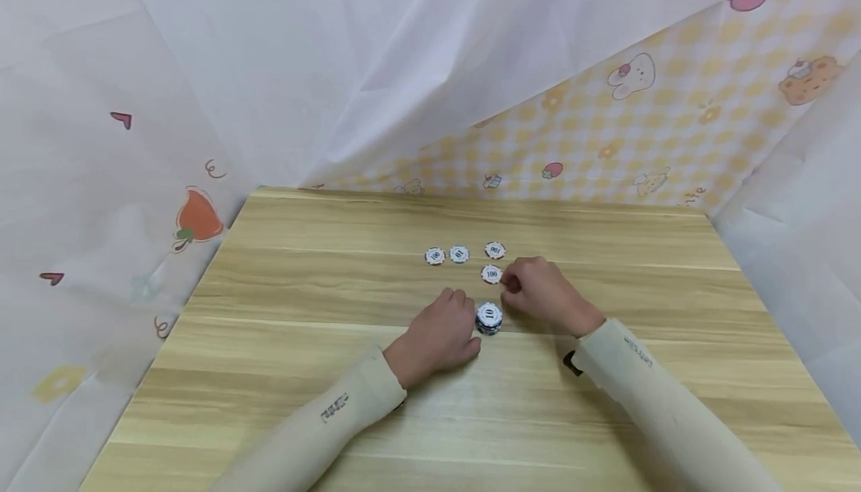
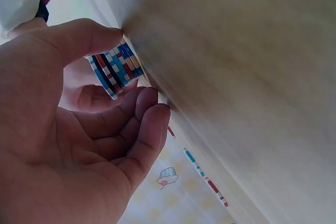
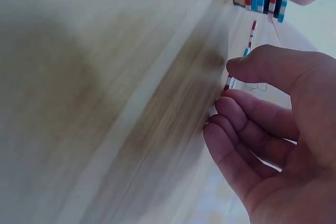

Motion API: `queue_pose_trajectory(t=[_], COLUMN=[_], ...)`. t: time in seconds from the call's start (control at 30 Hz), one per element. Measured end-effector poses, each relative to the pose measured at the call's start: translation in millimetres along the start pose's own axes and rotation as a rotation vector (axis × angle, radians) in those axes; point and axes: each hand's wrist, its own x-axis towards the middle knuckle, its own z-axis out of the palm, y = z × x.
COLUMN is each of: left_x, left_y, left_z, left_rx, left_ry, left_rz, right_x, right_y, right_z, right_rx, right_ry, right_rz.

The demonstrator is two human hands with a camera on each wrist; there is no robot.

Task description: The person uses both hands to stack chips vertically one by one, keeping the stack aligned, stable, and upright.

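A stack of poker chips [image 1: 489, 315] stands on the wooden table, a white-faced 10 on top. Its striped edges in blue, red, black and white show in the left wrist view. My left hand [image 1: 440, 333] rests at the stack's left side, thumb and bent fingers spread apart around its near side, holding nothing. Just beyond the stack lies a flat poker chip marked 100 [image 1: 492, 274]. My right hand [image 1: 542, 291] has its fingertips right at that chip's right edge, with a gap between thumb and index finger in the right wrist view.
Farther back on the table [image 1: 269, 387] lie another 100 chip [image 1: 495, 250], a 10 chip [image 1: 459, 254] and a leftmost 100 chip [image 1: 435, 256]. A printed cloth [image 1: 585, 133] hangs behind the table's back edge, with white sheeting [image 1: 134, 253] along the left.
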Motion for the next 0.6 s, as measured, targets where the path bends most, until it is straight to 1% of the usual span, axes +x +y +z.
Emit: queue_pose_trajectory(t=[0.1, 0.2, 0.3, 0.43, 0.6], left_x=[0.3, 0.4, 0.6, 1.2, 1.8], left_y=[1.1, 1.1, 0.6, -0.1, -0.5], left_z=[0.2, 0.4, 0.4, 0.1, -1.3], left_rx=[0.003, 0.005, 0.026, 0.059, 0.075], left_ry=[-0.012, -0.019, -0.013, -0.009, -0.010], left_rz=[-0.012, -0.018, -0.007, 0.015, 0.027], right_x=[5.4, 11.0, 17.5, 26.4, 34.2], right_y=[2, 3, 4, 3, 1], right_z=[0, 0, 0, 0, 0], right_rx=[-0.002, -0.016, -0.032, -0.050, -0.057], right_ry=[0.004, 0.016, 0.022, 0.004, -0.023], right_rz=[0.029, 0.038, 0.031, 0.032, 0.044])
